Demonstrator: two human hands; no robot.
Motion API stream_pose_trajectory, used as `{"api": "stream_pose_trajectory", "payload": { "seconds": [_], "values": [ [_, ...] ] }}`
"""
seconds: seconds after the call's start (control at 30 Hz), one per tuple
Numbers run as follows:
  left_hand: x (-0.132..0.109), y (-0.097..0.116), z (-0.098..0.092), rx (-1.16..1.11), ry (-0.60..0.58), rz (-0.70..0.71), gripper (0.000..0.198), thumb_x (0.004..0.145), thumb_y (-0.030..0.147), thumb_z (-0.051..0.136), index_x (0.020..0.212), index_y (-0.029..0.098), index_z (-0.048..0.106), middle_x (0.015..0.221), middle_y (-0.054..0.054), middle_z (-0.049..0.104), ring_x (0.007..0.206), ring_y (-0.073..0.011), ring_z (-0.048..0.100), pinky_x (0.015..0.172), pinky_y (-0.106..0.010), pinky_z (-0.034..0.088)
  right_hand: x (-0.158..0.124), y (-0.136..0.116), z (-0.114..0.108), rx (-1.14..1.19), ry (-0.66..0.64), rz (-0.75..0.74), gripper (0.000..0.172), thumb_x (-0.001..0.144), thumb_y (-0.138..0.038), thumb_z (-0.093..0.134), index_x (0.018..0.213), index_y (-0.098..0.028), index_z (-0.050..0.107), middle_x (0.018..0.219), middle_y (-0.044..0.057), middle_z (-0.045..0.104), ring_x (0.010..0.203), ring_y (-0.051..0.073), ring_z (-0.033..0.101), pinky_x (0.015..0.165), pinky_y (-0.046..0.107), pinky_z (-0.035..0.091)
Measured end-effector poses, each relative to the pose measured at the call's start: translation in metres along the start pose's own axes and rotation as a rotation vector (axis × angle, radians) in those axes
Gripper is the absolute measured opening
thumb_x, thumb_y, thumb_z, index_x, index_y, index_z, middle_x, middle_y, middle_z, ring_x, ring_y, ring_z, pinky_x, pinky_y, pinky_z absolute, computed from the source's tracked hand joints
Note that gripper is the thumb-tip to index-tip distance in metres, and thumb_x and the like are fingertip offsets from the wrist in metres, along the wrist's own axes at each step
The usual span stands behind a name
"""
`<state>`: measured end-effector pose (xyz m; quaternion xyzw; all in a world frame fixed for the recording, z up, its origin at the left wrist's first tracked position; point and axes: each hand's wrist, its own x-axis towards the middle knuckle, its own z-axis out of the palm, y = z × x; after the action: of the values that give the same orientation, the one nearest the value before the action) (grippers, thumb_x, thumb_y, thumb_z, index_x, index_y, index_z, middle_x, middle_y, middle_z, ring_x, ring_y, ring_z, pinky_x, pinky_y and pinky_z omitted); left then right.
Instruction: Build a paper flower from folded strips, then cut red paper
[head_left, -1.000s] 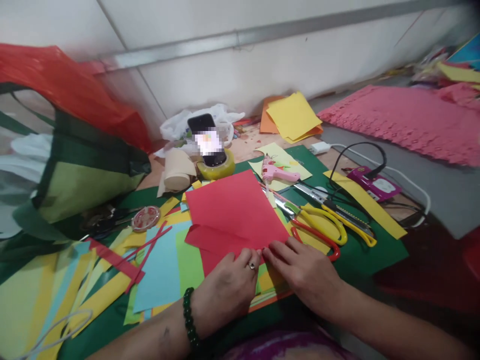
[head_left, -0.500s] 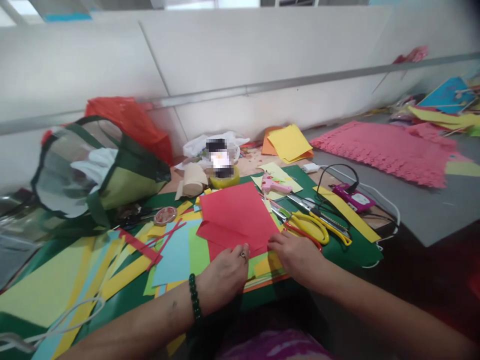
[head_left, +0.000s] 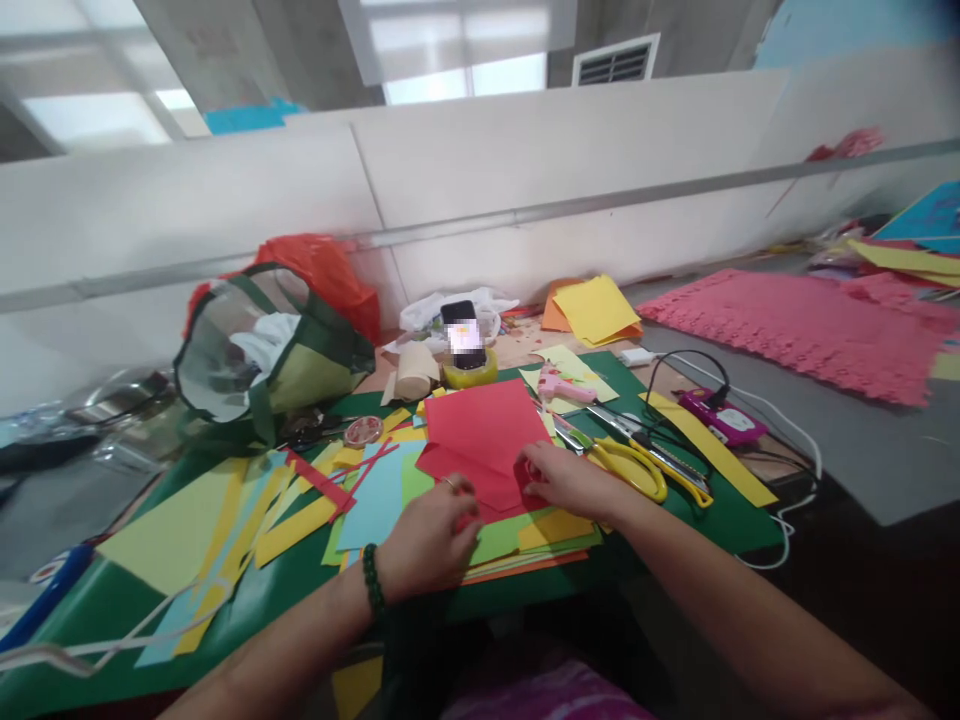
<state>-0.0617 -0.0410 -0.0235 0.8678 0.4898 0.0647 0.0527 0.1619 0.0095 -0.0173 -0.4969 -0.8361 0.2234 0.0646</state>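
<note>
A sheet of red paper (head_left: 487,420) lies on a pile of coloured sheets, with a folded-looking red piece (head_left: 469,475) across its lower part. My left hand (head_left: 435,530) is over the pile's near left side, below the red sheet, its fingers loosely curved and thumb apart; red shows in the gap. My right hand (head_left: 562,478) reaches over the red sheet's lower right corner, fingers bent with a gap between thumb and forefinger. I see nothing held in either hand. Light green paper (head_left: 491,540) sticks out below the red.
To the right lie yellow-handled scissors (head_left: 637,470), a cutter knife (head_left: 652,450), a pink glue gun (head_left: 562,385) and a purple power adapter (head_left: 724,415) with cables. Paper strips (head_left: 300,505) lie left, before a green bag (head_left: 330,350). A phone (head_left: 459,312) leans by yellow tape (head_left: 480,372).
The view has tilted up. Both hands have loosened from the red paper's near edge: the left has drawn back to the left, the right has moved inward over the sheet.
</note>
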Motion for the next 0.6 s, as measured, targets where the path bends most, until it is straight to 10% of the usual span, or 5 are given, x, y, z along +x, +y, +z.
{"api": "stream_pose_trajectory", "payload": {
  "seconds": [0.17, 0.43, 0.6],
  "values": [
    [0.031, -0.042, -0.011, 0.012, 0.083, -0.402, 0.069, 0.074, 0.044, 0.073, 0.131, 0.013, 0.05, 0.124, -0.018, 0.058, 0.117, -0.0335, 0.054, 0.093, -0.042, 0.045, 0.001, -0.007, -0.003, -0.042, -0.046, -0.004, 0.042, 0.082, -0.012, 0.061, 0.123, -0.02, 0.057, 0.116, 0.009, 0.064, 0.099, 0.023, 0.063, 0.071, 0.027, 0.038],
    [0.044, -0.051, -0.028, 0.015, 0.082, -0.409, 0.013, 0.077, 0.027, 0.069, 0.086, 0.019, 0.073, 0.103, -0.009, 0.07, 0.094, -0.0281, 0.065, 0.079, -0.037, 0.048, 0.002, -0.005, 0.003, -0.042, 0.002, -0.008, 0.055, 0.08, -0.013, 0.062, 0.134, -0.018, 0.053, 0.127, 0.012, 0.06, 0.11, 0.027, 0.061, 0.079, 0.03, 0.042],
    [0.035, -0.029, -0.05, 0.033, 0.167, -0.282, 0.012, 0.085, 0.021, 0.06, 0.078, 0.018, 0.069, 0.106, -0.008, 0.069, 0.097, -0.0262, 0.064, 0.084, -0.039, 0.045, 0.004, -0.004, 0.006, -0.009, 0.059, -0.054, 0.056, 0.077, -0.01, 0.065, 0.132, -0.015, 0.055, 0.121, 0.013, 0.064, 0.112, 0.027, 0.059, 0.085, 0.031, 0.043]
  ]
}}
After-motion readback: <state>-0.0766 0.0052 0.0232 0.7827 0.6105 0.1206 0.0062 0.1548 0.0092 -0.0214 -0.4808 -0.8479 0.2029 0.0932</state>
